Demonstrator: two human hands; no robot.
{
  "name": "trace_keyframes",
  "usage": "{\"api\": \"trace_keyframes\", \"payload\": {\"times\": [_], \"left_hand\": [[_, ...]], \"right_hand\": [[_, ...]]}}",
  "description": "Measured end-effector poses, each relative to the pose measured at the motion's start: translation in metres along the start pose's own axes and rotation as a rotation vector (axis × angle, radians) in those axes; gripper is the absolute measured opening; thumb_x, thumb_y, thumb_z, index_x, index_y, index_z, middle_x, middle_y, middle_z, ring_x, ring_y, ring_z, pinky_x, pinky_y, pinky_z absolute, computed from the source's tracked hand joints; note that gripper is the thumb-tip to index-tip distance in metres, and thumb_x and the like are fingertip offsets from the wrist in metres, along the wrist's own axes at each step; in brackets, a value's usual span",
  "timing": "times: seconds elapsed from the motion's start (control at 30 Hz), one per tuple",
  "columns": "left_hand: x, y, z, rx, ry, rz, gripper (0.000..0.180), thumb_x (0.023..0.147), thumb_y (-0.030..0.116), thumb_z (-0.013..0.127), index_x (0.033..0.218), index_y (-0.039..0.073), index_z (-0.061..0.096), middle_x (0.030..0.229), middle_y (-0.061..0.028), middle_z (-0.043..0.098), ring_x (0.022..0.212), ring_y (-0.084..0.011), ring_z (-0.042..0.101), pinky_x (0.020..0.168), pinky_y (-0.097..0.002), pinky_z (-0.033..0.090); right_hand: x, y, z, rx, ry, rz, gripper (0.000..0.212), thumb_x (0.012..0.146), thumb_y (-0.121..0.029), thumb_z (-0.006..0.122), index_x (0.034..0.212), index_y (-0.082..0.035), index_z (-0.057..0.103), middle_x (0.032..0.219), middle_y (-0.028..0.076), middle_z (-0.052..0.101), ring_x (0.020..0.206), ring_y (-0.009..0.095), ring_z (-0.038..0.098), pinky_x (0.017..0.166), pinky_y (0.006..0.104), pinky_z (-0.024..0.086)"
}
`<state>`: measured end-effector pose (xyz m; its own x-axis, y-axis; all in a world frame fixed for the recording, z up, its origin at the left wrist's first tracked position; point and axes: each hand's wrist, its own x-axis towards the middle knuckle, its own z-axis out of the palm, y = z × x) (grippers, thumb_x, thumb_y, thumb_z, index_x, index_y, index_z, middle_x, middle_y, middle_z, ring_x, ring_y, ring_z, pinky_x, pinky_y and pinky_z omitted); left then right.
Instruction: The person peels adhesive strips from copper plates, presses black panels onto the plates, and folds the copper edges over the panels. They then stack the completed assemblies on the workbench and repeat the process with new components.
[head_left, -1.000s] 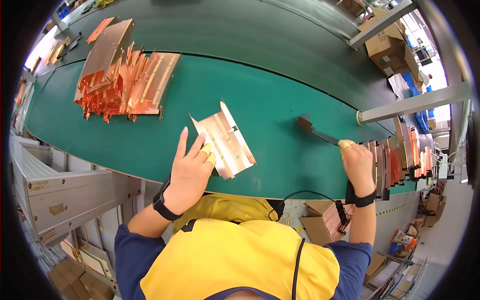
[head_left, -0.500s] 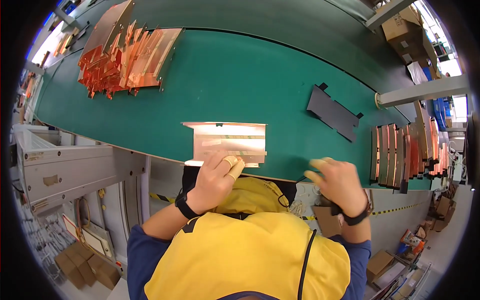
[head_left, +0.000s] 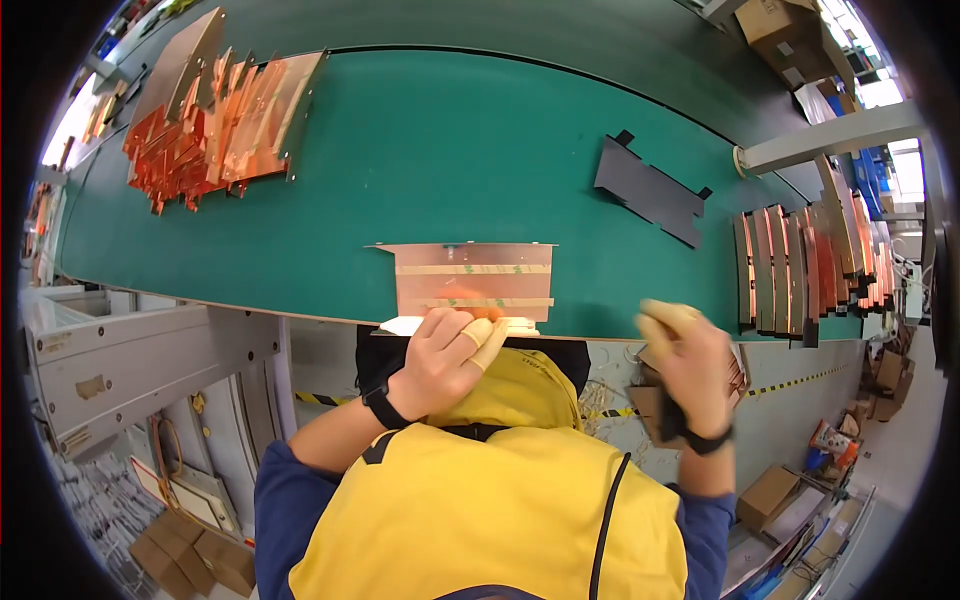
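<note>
In front of me at the near table edge lies a folded, copper-coloured metal sheet [head_left: 425,284] with two pale tape strips running across it. My left hand [head_left: 445,362] is closed at its near flange, thumb and fingers pinched together; pale yellow finger cots cover some fingertips. Off to the right, apart from the sheet, my right hand [head_left: 690,365] hovers by the table edge, its cot-covered fingers smeared by motion. Whether it holds anything small cannot be made out. Beyond it, a dark grey tabbed sheet [head_left: 650,195] rests flat on the green table.
Copper-coloured sheets stand in a dense stack [head_left: 215,125] at the far left. A row of dark and copper-coloured pieces [head_left: 775,270] stands at the right end of the green table [head_left: 450,150]. A grey metal post [head_left: 830,138] juts in above that row.
My right hand has shifted slightly right. The left stays at the near flange of the copper-coloured sheet. The whole view has also shifted a little.
</note>
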<state>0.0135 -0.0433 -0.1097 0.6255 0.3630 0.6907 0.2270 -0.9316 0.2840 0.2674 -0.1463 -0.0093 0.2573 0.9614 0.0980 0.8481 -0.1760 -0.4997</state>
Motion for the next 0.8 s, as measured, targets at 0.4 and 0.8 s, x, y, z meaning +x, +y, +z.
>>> {"api": "trace_keyframes", "payload": {"times": [0.4,0.8], "left_hand": [[0.008,-0.009,-0.002,-0.005,0.011,0.003,0.041,0.058,0.004,0.065,0.098,-0.004,0.069,0.089,-0.0074,0.058,0.079,-0.022,0.055,0.066,-0.0353,0.048],[0.018,-0.009,0.029,-0.187,-0.08,0.191,0.034,0.059,0.008,0.062,0.091,-0.004,0.068,0.09,-0.0079,0.058,0.081,-0.0216,0.057,0.071,-0.0339,0.049]], "right_hand": [[0.04,-0.027,0.078,0.204,0.006,-0.182,0.009,0.077,-0.003,0.074,0.084,-0.003,0.068,0.073,0.007,0.064,0.059,0.013,0.06,0.054,0.0221,0.046],[0.017,-0.027,0.033,0.67,-0.043,-0.254,0.007,0.069,0.002,0.065,0.07,-0.004,0.063,0.058,0.003,0.057,0.048,0.014,0.054,0.048,0.0238,0.043]]}}
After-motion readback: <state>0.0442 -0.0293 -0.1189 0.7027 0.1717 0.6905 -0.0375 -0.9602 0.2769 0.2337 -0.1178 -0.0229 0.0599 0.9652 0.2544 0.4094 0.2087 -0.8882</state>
